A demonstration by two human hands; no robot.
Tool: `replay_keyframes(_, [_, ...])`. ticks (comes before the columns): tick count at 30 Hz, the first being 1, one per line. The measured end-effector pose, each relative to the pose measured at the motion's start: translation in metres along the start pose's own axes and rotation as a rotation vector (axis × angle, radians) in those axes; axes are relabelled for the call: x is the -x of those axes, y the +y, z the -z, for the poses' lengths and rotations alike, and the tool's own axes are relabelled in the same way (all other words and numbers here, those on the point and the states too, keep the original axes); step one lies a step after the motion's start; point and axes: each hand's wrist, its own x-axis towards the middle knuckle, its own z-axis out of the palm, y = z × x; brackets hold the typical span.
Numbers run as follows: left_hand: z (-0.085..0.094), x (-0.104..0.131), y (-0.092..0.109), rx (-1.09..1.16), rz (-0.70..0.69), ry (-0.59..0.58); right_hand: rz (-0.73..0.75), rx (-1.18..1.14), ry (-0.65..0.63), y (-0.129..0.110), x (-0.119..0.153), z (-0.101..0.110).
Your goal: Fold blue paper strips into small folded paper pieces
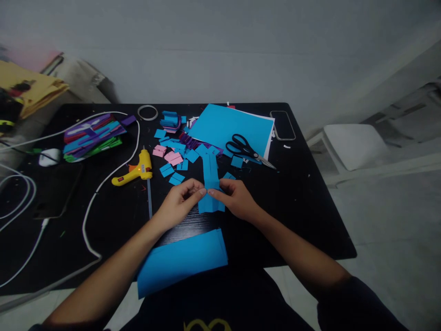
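A folded blue paper strip [211, 177] is pinched between both hands over the middle of the black table. My left hand [183, 201] grips its left edge, thumb and fingers closed. On the opposite edge, my right hand [237, 197] is closed as well, its thumb tip close to the left one. The strip shows lengthwise creases and widens at its lower end. Small folded blue pieces [166, 170] and pink pieces [173, 157] lie scattered beyond my hands. Nearer my body rests a larger folded blue sheet [184, 259].
Black-handled scissors [246, 149] lie on blue sheets [230, 126], beside a phone [283, 125]. A yellow glue gun [138, 170] sits left of the pieces, near a white cable [90, 202]. Bundled coloured strips [93, 138] and a roll of tape [148, 112] are farther back.
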Motion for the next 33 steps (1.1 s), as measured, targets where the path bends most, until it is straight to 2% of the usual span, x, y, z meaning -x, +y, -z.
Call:
replay_keyframes(6, [0.001,0.001,-0.001,-0.089,-0.049,-0.026,-0.012,0.069,0.062,-0.002,0.001,-0.001])
replay_keyframes(11, [0.008,0.000,0.000,-0.133,-0.070,-0.009,-0.013,0.008,0.121,-0.001,0.000,0.001])
replay_keyframes(16, [0.017,-0.004,-0.004,-0.133,-0.072,0.126,-0.033,-0.068,0.249,-0.002,-0.004,0.009])
replay_keyframes(19, [0.015,-0.005,-0.004,-0.068,-0.062,0.186,-0.045,-0.108,0.198,-0.003,-0.002,0.006])
replay_keyframes(27, [-0.001,-0.001,-0.003,0.048,-0.074,0.124,0.007,-0.075,0.121,-0.003,0.001,-0.004])
replay_keyframes(30, [-0.001,-0.001,-0.004,0.066,-0.075,0.133,0.012,-0.037,0.071,-0.002,0.001,-0.004])
replay_keyframes(33, [0.002,-0.002,-0.004,0.060,-0.054,0.145,0.028,-0.015,0.092,0.000,0.000,-0.003])
